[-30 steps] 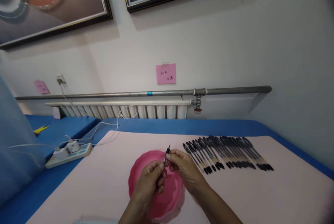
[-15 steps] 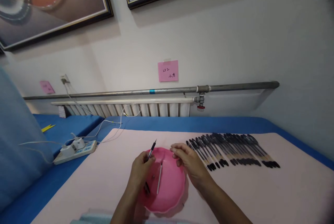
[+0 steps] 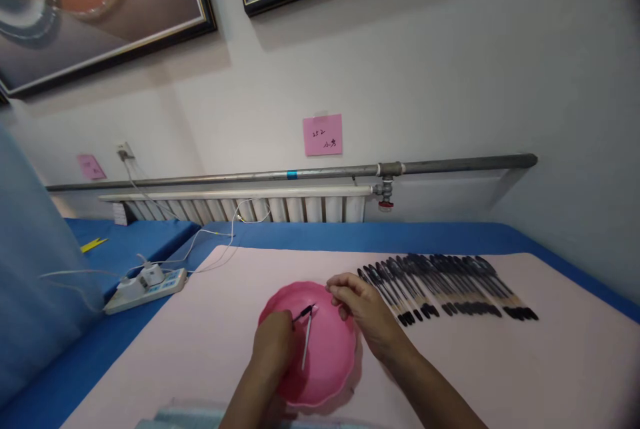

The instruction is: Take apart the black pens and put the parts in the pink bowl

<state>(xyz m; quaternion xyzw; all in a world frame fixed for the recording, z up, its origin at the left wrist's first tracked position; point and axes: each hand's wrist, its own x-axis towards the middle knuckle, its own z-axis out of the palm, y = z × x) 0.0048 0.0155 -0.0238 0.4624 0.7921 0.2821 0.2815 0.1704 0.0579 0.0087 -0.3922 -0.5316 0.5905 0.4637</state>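
A pink scalloped dish (image 3: 327,369) sits on the pale pink mat in front of me. My left hand (image 3: 273,349) is closed over the dish's left side and holds a thin black pen part (image 3: 303,313) that points right. A white pen refill (image 3: 307,344) lies in the dish just beside it. My right hand (image 3: 363,312) hovers at the dish's upper right rim, fingers curled together; whether anything is in them I cannot make out. A row of several black pens (image 3: 445,286) lies to the right of that hand.
The pink mat (image 3: 500,369) covers a blue table (image 3: 350,236). A white power strip (image 3: 145,286) with plugs and cables lies at the left. A radiator (image 3: 240,209) and a metal pipe (image 3: 300,172) run along the wall behind. Blue fabric (image 3: 30,269) rises at the far left.
My hands have parted. The left hand has lowered the black pen part from upright into the dish, and a white refill now lies there. The right hand has stayed near the rim.
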